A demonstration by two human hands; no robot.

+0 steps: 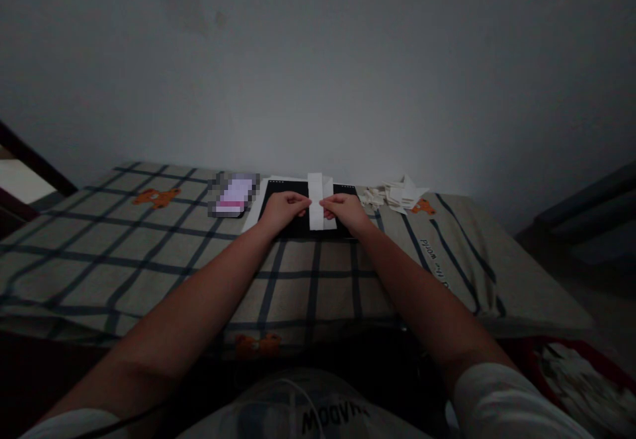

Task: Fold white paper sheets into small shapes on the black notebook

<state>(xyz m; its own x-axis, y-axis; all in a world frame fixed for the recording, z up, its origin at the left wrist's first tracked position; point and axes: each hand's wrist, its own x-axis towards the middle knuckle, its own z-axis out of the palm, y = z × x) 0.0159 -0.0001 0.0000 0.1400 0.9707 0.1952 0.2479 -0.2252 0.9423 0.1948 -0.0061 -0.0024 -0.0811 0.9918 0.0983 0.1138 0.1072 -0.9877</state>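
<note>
A folded strip of white paper (316, 217) stands out against a flat black board or cover (293, 228). Its left edge is pinched between the thumb and finger of my left hand (287, 208). My right hand (348, 210) pinches the same paper from the right side, fingers closed. A second paper layer shows behind the strip on its right. White sheets (253, 217) stick out from under the black board on the left.
Left of the board lies a phone (233, 195) with a lit, blurred screen. To the right sits a pile of folded white paper pieces (401, 194). A checked cloth with bear prints (163, 253) covers the table, which meets a grey wall (318, 81) at the back.
</note>
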